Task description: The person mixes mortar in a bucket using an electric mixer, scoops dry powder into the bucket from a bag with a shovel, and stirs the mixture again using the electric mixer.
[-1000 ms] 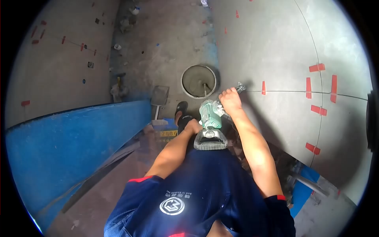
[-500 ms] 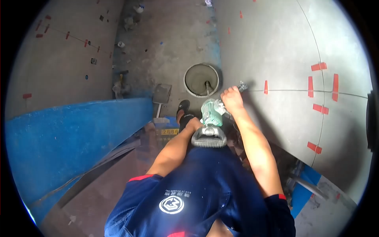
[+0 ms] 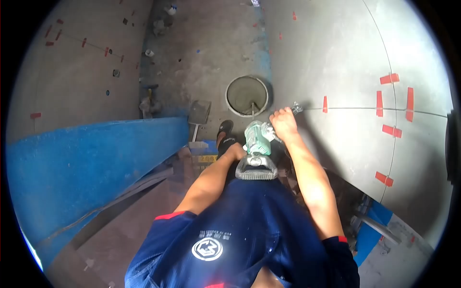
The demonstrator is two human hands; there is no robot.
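Note:
A green hand-held mixing drill point(image 3: 258, 139) with a dark ribbed rear end stands in front of my body. My right hand point(image 3: 284, 123) is closed around its right side handle, whose end sticks out past my fist. My left hand point(image 3: 236, 152) is against the drill's left side and appears to grip it, though most of its fingers are hidden. From the drill, the mixing rod point(image 3: 253, 109) runs down into a round bucket point(image 3: 227, 102). Grey, wet-looking mix point(image 3: 245, 92) fills much of the bucket.
Grey tiled walls with red tape strips point(image 3: 379, 103) rise at both sides. A blue-coated ledge point(image 3: 96, 163) is at left. A flat tool with a handle point(image 3: 199, 112) lies near my foot point(image 3: 225, 127). Small debris point(image 3: 160, 27) is scattered along the floor.
Both hands keep their places on the drill, and the rod stays in the bucket. The view has shifted slightly; otherwise little differs.

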